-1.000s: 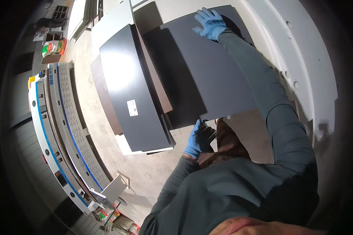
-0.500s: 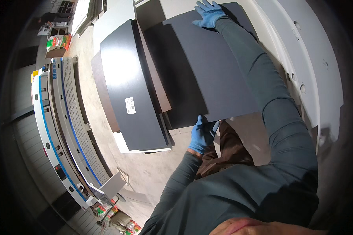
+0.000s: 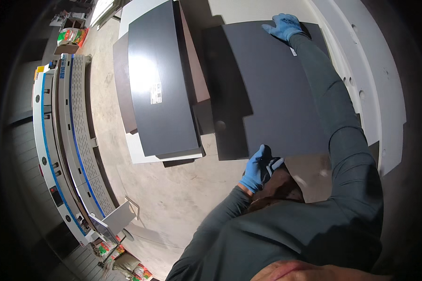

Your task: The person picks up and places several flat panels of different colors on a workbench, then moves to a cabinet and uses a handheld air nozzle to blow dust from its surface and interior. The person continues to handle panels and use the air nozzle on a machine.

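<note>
While my right hand lies spread on the dark panel, my left hand half-curls, hold unclear; I judge the panel stiff, best gripped edgewise.

Pale floor, patched with shadow, stretches beside a long white machine with blue trim.
</note>
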`<state>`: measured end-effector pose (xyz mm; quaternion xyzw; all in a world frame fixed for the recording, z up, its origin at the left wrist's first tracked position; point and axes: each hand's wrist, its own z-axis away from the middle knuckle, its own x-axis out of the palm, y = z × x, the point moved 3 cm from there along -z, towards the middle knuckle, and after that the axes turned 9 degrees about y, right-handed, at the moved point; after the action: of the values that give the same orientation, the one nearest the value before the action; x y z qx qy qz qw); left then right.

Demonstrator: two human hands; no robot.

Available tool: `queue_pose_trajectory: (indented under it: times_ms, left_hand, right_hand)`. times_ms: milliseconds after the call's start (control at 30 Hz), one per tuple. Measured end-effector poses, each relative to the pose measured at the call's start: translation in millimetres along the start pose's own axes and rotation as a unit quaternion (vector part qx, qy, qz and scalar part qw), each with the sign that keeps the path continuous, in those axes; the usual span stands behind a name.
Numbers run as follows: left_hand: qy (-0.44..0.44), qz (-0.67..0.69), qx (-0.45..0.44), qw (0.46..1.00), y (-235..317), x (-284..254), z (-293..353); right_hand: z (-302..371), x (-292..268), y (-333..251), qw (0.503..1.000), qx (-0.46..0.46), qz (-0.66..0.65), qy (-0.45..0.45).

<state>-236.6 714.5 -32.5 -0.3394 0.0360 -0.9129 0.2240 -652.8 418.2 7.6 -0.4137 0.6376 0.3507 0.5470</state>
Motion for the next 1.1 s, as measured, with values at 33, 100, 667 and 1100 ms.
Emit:
queue_pose_trajectory:
  times_ms: [33,100,667,1100]
  left_hand:
    - [-0.016,0.021,-0.019,0.999,-15,-7,5]
    - [-0.015,0.047,-0.038,0.998,-38,-24,14]
    - [0.001,-0.116,0.113,0.987,-84,-115,17]
    - [-0.098,-0.462,0.290,0.833,-125,-41,105]
  right_hand:
    - [15,-3,-2,1.000,-0.004,0.010,0.006]
    - [42,-12,-4,1.000,-0.013,0.010,-0.005]
    - [131,-152,38,0.983,-0.012,-0.149,-0.103]
    - [368,-470,159,0.969,0.208,-0.034,0.126]
